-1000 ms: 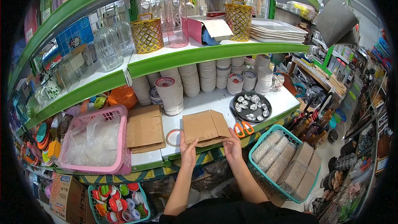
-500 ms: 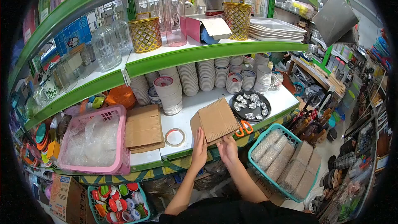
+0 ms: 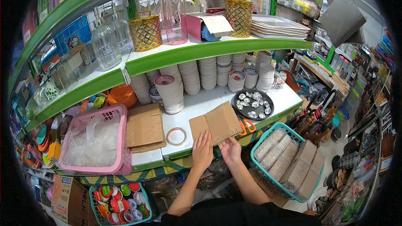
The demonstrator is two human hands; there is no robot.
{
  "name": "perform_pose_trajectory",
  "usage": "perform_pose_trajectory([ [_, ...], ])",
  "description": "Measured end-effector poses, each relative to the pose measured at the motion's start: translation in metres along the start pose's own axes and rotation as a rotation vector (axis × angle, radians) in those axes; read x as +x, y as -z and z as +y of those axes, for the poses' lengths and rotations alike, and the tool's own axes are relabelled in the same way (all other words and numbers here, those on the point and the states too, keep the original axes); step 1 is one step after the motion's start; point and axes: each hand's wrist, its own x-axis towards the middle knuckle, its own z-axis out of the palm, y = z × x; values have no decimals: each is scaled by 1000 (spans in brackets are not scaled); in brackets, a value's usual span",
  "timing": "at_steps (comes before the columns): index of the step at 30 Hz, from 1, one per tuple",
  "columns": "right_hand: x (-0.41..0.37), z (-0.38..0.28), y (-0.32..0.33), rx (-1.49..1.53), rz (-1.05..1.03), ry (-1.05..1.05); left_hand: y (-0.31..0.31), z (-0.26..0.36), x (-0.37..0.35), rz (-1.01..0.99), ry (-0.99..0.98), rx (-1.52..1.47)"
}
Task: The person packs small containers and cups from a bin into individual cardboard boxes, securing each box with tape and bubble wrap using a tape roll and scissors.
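A folded cardboard sheet lies on the white shelf in front of me, with a crease between its two panels. My left hand rests flat on the left panel near the crease, fingers stretched out. At the front edge of the right panel, my right hand holds the cardboard with curled fingers, partly hidden under it. Orange-handled scissors lie just right of the sheet. Beyond them is a round black tray with several shiny, silvery wrapped pieces. To the left sits a roll of tape.
Stacked cardboard and a pink basket of bubble wrap stand on the left. Stacked bowls line the back beneath a green-edged shelf. A teal basket with wrapped bundles is at right; another basket sits lower left.
The cardboard's left panel has opened out and lies flatter. My left hand has turned from upright at the side to flat on it. My right hand remains at the front edge.
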Motion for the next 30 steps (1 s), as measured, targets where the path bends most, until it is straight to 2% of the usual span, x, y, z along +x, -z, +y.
perform_pose_trajectory([
  [6, -19, -18, -22, 64, 76, 103, -1, -14, -2, -12, 54, 102],
  [8, -17, -24, -26, -260, 66, 425, -1, -21, 0, -10, 51, 105],
  [10, -22, -29, -31, -366, 31, 477, 0, -20, 0, -47, 59, 98],
  [12, -26, -32, -36, -924, -49, 635, 4, -20, 1, -66, 65, 102],
  [13, -13, -28, -31, -1012, -121, 676, 5, -21, 9, -75, 64, 106],
  [14, -12, -26, -28, -1014, -121, 674, 6, -21, 10, -75, 67, 105],
  [16, -13, -16, -35, -1215, -217, 366, 8, -21, 9, -96, 52, 117],
  [17, -11, -10, -35, -1372, -250, 347, 7, -22, 8, -96, 55, 117],
  [18, -10, -4, -37, -1372, -253, 345, 6, -22, 8, -96, 46, 128],
  [20, -10, 7, -39, -1608, -378, 367, 5, -25, 6, -93, 43, 142],
  [21, -6, 14, -37, -1737, -436, 452, 4, -27, 6, -91, 30, 138],
  [22, -4, 17, -34, -1736, -443, 450, 3, -28, 6, -90, 16, 134],
  [24, -1, 21, -31, -1969, -479, 598, 2, -31, 6, -78, 8, 130],
  [30, 17, 24, -36, -2058, -469, 640, 5, -28, 7, -71, -4, 153],
])
